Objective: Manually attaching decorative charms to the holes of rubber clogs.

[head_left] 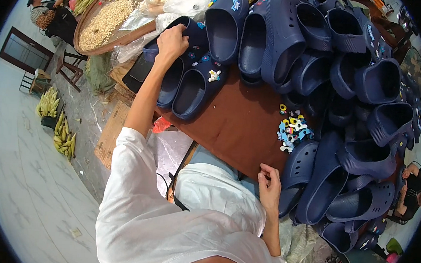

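Left hand [173,42]: placed at upper centre-left of the frame, grip closed on the rim of a navy clog [194,32]. Thumb contact partly hidden. Right hand [269,182]: rested at the near edge of the desk [226,115], below centre-right; grip loosely open, narrow gap, fingers slightly bent.

Just below the held clog, a charm-fitted clog [191,96] is set on the desk, white figure charm on its strap. A heap of loose charms [293,132] (white, blue, yellow, black) is left right of centre, above the right hand, apart from it. More navy clogs [287,39] are stacked along the top and down the right side, some on their sides, several already fitted with charms.

Desk is covered in brown. At upper left, a round tray [82,44] is loaded with pale kernels [100,33]; a person [57,19] is seen beside it. Corn cobs [63,137] are piled on the floor, left.
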Tool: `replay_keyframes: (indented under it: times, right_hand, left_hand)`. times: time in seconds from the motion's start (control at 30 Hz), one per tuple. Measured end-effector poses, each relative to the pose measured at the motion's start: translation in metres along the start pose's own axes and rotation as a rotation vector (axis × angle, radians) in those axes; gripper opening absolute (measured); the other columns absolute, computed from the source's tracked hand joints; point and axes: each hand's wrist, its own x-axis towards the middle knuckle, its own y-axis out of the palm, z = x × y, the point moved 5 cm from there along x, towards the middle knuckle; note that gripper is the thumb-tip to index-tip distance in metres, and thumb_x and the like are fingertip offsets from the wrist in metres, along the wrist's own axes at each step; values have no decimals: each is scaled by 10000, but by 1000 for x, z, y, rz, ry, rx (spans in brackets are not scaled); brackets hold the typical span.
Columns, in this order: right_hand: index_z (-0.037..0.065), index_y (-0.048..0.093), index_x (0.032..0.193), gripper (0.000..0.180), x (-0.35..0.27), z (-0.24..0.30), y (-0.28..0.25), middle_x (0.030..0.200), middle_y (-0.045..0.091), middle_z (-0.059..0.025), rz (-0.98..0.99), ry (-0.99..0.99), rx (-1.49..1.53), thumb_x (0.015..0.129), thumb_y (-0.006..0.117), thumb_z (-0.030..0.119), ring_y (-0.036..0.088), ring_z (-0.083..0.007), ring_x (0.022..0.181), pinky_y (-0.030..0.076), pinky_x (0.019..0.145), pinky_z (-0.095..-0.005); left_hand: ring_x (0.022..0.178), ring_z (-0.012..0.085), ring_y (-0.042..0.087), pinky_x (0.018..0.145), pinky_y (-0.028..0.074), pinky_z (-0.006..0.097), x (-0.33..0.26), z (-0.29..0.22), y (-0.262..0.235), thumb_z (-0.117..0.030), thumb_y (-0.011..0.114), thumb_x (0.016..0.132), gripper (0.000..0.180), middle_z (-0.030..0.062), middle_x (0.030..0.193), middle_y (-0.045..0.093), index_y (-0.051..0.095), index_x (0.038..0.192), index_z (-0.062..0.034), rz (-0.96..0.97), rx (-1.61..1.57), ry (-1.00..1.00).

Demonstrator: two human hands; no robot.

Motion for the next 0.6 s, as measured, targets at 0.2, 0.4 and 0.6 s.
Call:
replay_keyframes:
  times: [0.2,0.4,0.6]
  right_hand:
    - [19,623,1204,264,1,4,-1,1122,590,-116,-3,-12,-20,943,600,47,620,-209,1024,543,811,-299]
    - [9,622,1200,267,4,4,-1,1125,593,-134,23,-71,-11,936,607,51,625,-239,1030,553,796,-314]
    - [15,619,1201,271,6,5,-2,1110,592,-145,22,-92,-2,935,611,67,628,-253,1022,562,806,-330]
  left_hand:
    - [974,359,686,831,534,476,-24,10,-38,-269,702,837,376,140,1024,725,665,1188,-138,-8,93,67]
    - [840,277,695,744,524,355,-112,32,-140,-184,697,891,274,140,924,707,636,1129,-62,-138,-77,155]
    - [755,65,582,656,487,219,-194,-10,-139,-55,699,902,201,17,861,638,600,1068,0,198,-687,51]
